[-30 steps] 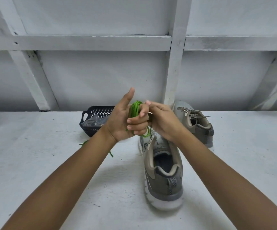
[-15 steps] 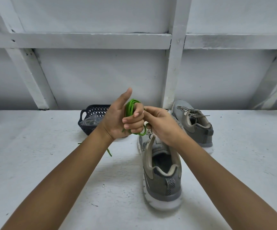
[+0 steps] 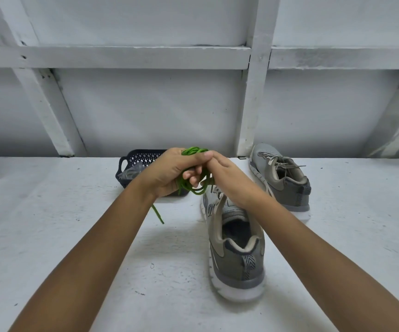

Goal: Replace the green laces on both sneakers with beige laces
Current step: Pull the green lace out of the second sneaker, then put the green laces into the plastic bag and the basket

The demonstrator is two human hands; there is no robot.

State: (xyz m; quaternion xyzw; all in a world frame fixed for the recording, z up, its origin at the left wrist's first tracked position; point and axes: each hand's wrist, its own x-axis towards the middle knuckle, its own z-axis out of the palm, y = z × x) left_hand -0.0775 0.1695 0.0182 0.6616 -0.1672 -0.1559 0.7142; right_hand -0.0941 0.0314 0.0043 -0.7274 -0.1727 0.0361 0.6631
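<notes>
White-painted boards crossed by white battens (image 3: 256, 92) close the back, and below them runs a scuffed white tabletop (image 3: 74, 236). Held above it, near the middle, is the green lace (image 3: 195, 151), wound into a loose coil. Our left grip (image 3: 169, 171) is clamped round this coil, thumb laid along the top and fingers curled through the loops. Our right grip (image 3: 227, 178) meets it from the other side and pinches the same coil, though its fingertips are mostly hidden behind the left fingers. One free end (image 3: 157, 214) of the lace dangles under the left wrist, and we cannot tell whether it touches the tabletop. Behind the left grip sits a dark mesh basket (image 3: 141, 156), half covered by it, with something grey and crumpled inside. Right under our right forearm stands the near sneaker (image 3: 236, 257), heel toward us; the forearm hides its front, so its eyelets cannot be read. Farther right, well apart, the far sneaker (image 3: 287, 185) stands by the wall, threaded with beige laces (image 3: 278, 164).
</notes>
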